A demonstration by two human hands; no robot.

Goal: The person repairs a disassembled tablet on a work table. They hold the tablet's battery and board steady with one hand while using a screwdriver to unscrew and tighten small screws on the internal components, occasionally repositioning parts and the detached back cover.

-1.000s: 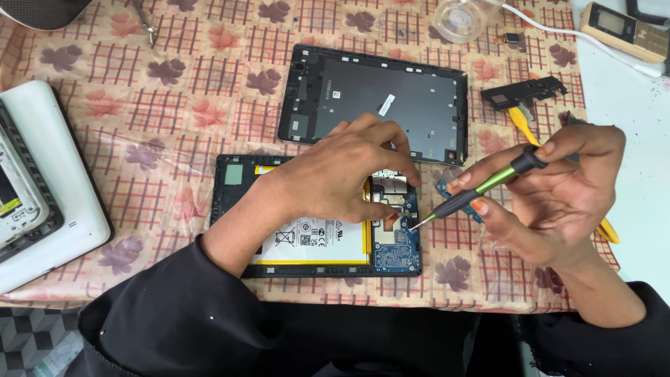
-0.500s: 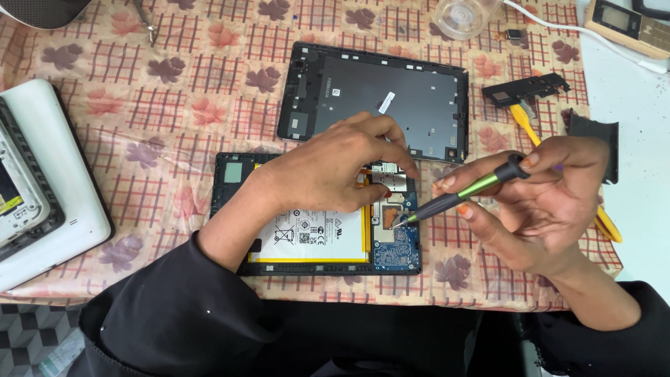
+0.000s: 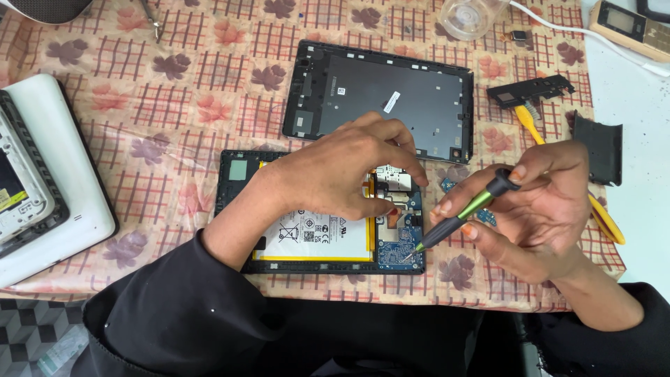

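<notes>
Head view | your left hand (image 3: pixel 335 171) presses flat on the opened tablet (image 3: pixel 321 237), just below the detached back cover (image 3: pixel 380 98) | right hand (image 3: pixel 537 209) pinches the screwdriver (image 3: pixel 460 216), tip on the blue circuit board (image 3: pixel 401 244) | board likely fragile; hold the frame edges.

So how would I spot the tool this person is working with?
Find the opened tablet with the white battery, at the near edge of the flowered tablecloth. The right hand beside it holds a screwdriver, its tip on the blue circuit board. Its green and black shaft sets it apart from the yellow-handled tools behind.
</notes>
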